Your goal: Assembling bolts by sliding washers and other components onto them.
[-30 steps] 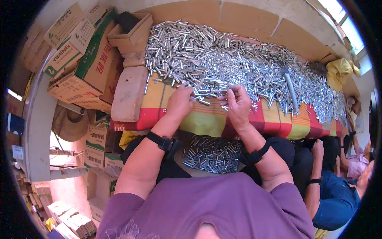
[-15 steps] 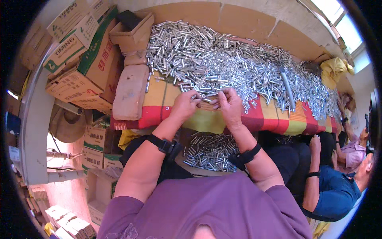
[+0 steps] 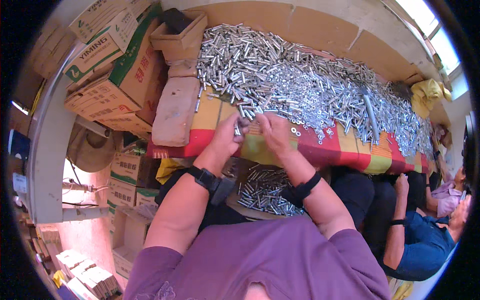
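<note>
My left hand (image 3: 229,136) is closed around a short silver metal bolt (image 3: 237,131) at the front edge of a large heap. Close beside it, my right hand (image 3: 275,133) has its thumb and fingers pinched together; what they hold, if anything, is hidden. Just beyond both hands lie loose silver metal sleeves (image 3: 245,110). Farther right the heap turns into small washers and nuts (image 3: 305,97). A checked red, yellow and green cloth (image 3: 310,150) covers the bench under my hands.
Left of the heap lies a flat brick-like block (image 3: 174,112), with cardboard boxes (image 3: 115,90) behind it. A tray of metal bolts (image 3: 267,195) sits below the bench edge, between my forearms. A grey rod (image 3: 371,117) lies on the heap. To the right, co-workers (image 3: 422,240) sit along the bench.
My right hand has moved left, nearer my left hand, and its fingers have drawn together. The bolt piece that showed between the hands is no longer seen there. The whole view has shifted slightly.
</note>
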`<state>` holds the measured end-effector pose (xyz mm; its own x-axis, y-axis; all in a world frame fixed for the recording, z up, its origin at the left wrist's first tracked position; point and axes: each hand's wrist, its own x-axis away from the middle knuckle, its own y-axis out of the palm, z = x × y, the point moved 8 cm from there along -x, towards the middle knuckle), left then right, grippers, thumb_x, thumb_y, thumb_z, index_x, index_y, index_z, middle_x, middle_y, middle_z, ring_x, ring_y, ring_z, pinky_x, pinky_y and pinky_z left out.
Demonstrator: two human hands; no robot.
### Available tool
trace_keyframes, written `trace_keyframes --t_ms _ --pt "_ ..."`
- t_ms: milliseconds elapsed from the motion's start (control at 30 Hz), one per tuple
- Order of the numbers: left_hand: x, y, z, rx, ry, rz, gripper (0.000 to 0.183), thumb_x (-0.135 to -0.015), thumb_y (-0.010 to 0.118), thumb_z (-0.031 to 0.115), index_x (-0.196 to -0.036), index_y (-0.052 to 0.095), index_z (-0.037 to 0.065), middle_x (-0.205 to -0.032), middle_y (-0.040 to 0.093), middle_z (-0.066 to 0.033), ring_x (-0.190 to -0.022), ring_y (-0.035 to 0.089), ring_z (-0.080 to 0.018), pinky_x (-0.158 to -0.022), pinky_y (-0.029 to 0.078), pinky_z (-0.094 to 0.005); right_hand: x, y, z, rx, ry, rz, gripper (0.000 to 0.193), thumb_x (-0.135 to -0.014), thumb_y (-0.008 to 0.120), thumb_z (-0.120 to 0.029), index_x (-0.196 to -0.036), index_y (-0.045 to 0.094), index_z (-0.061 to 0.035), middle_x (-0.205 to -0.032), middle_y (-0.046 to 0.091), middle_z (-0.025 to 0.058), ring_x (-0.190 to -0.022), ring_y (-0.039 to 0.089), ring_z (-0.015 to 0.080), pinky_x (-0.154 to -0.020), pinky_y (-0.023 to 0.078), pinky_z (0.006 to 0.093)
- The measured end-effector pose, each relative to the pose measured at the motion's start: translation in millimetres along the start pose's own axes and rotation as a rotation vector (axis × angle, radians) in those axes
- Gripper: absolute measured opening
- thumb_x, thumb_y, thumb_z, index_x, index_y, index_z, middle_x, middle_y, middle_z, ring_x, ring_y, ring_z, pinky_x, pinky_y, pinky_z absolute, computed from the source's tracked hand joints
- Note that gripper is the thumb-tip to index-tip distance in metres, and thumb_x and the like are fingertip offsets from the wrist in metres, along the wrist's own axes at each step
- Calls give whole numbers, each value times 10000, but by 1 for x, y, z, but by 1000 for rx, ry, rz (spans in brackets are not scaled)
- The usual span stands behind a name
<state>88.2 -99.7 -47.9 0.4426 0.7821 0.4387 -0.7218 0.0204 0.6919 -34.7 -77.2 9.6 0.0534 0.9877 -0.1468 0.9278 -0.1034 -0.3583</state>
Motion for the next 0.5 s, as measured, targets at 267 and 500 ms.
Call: trace_keyframes --t_ms 267,500 --pt "-33 8 74 -1655 534 555 283 -676 689 261 -751 649 -9 -770 656 -200 -710 647 -352 -657 511 -431 -35 -6 10 980 -84 -65 199 -795 617 -201 -894 555 -39 -696 610 197 -653 607 383 -595 467 487" --pt "-49 11 64 -1526 378 335 301 -681 717 225 -856 678 -17 -831 673 -197 -723 656 -341 -683 519 -409 6 -49 -31 259 -133 291 103 -837 586 -49 -918 532 -13 -708 625 133 -643 656 251 -562 518 337"
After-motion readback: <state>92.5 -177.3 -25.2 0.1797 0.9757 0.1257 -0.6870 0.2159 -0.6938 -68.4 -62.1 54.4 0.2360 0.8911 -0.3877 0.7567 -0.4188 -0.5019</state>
